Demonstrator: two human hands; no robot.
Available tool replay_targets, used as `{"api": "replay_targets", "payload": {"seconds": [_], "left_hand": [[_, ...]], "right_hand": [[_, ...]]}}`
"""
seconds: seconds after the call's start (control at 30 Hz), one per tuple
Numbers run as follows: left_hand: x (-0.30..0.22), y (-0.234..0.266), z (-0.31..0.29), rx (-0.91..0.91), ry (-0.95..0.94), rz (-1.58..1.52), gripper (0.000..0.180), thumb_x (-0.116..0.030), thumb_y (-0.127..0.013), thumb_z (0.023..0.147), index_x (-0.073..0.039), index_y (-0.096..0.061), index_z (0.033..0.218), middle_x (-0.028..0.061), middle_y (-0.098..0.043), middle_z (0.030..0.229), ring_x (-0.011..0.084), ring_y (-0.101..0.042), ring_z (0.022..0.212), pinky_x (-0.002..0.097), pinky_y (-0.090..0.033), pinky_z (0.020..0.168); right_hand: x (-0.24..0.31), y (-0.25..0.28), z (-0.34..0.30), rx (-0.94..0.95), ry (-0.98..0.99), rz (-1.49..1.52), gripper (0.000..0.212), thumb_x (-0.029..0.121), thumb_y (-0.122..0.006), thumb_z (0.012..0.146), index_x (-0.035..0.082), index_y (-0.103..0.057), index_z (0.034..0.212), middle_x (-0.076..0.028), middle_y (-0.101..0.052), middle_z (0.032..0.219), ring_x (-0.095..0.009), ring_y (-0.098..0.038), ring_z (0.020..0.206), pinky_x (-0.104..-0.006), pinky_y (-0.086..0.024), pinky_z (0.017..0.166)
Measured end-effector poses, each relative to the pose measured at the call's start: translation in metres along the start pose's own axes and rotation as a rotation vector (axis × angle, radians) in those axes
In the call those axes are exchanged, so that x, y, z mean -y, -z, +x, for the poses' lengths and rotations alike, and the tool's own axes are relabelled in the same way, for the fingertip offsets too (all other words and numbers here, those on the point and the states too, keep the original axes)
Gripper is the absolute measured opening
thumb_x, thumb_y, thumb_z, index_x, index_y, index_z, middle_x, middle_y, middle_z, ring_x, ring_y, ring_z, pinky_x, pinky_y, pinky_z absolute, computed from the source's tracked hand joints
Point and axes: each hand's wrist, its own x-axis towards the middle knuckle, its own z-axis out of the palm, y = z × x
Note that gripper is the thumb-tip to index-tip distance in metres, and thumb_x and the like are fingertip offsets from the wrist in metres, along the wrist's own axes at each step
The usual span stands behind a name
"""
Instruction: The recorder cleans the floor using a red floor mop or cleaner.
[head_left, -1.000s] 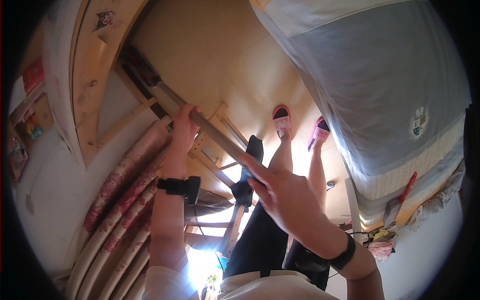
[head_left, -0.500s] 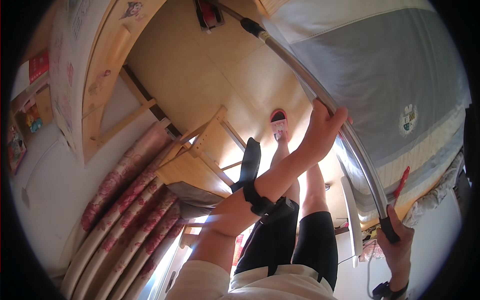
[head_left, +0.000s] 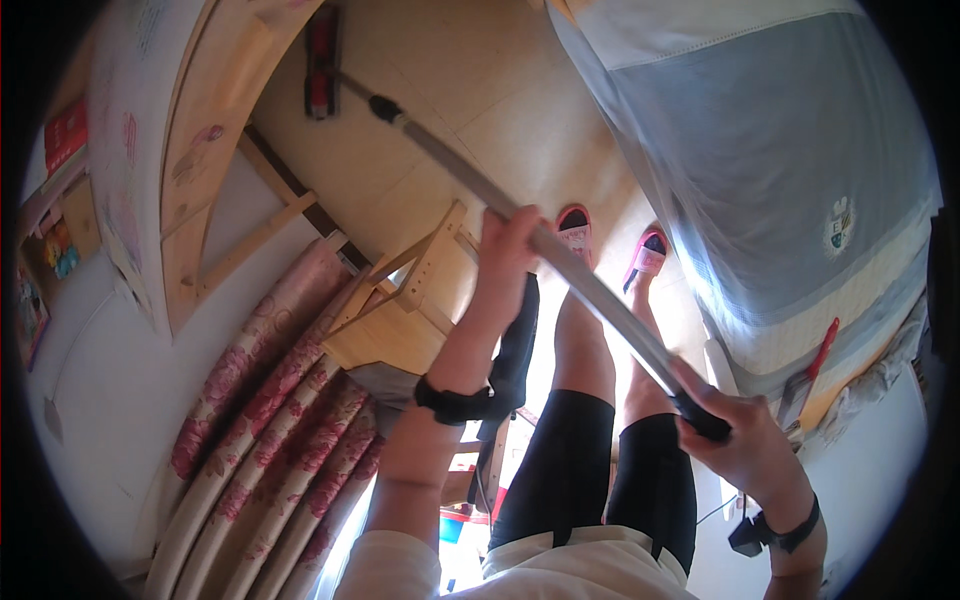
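Note:
A mop with a silver pole (head_left: 600, 290) slants across the view. Its red-and-dark head (head_left: 322, 65) rests on the floor at the far left, beside the wooden furniture. Around the middle of the pole my left hand (head_left: 508, 245) is closed. My right hand (head_left: 738, 430) grips the black end of the pole, low on the right and close to my thigh. Both wrists wear black straps with small devices.
On the left are a wooden desk (head_left: 200, 150), a wooden chair (head_left: 390, 320) and floral curtains (head_left: 265, 400). A bed with a grey cover (head_left: 770, 140) fills the right, a red-handled brush (head_left: 825, 350) at its edge. My feet wear pink slippers (head_left: 575, 228).
The mop head has swung left and nearer along the floor. Both hands have moved left with the pole, away from the bed. My second slipper has come into view.

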Motion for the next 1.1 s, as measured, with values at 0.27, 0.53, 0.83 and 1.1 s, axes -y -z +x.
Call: {"api": "replay_targets", "payload": {"seconds": [0.27,0.53,0.83,1.1], "left_hand": [[-0.001,0.113,0.040,-0.091,0.003,-0.130,0.010,-0.018,-0.053,0.085,-0.008,-0.052,0.082,0.0038,-0.055,0.074,0.0159,-0.054,0.066,0.0334,-0.046,0.063],[-0.004,0.074,0.036,0.099,0.047,-0.016,0.012,-0.018,-0.050,0.086,-0.008,-0.053,0.082,0.0049,-0.055,0.078,0.0153,-0.053,0.069,0.0333,-0.043,0.064],[0.047,-0.074,-0.006,0.242,-0.028,0.149,0.016,-0.020,-0.054,0.084,-0.004,-0.051,0.085,0.0068,-0.057,0.075,0.0139,-0.054,0.068,0.0289,-0.043,0.065],[0.050,-0.097,-0.012,0.279,-0.016,0.350,0.022,-0.020,-0.055,0.080,-0.004,-0.045,0.090,0.0073,-0.056,0.071,0.0120,-0.053,0.065,0.0256,-0.042,0.059]], "right_hand": [[0.022,-0.037,0.080,0.127,0.116,-0.241,0.056,0.014,-0.066,0.077,0.014,-0.043,0.128,-0.013,-0.061,0.068,-0.028,-0.061,0.055,-0.0325,-0.052,0.058],[-0.005,-0.012,0.046,-0.013,-0.040,0.369,0.043,0.007,-0.060,0.076,0.009,-0.052,0.118,-0.017,-0.058,0.067,-0.029,-0.055,0.055,-0.0324,-0.045,0.072],[-0.068,-0.010,-0.076,-0.241,-0.354,0.592,0.050,-0.001,-0.063,0.075,0.006,-0.051,0.122,-0.002,-0.062,0.075,-0.004,-0.050,0.056,-0.0194,-0.042,0.052],[-0.079,-0.054,-0.085,-0.295,-0.417,0.976,0.048,-0.003,-0.060,0.078,0.004,-0.048,0.124,0.004,-0.050,0.062,-0.002,-0.040,0.043,-0.0170,-0.030,0.037]]}}
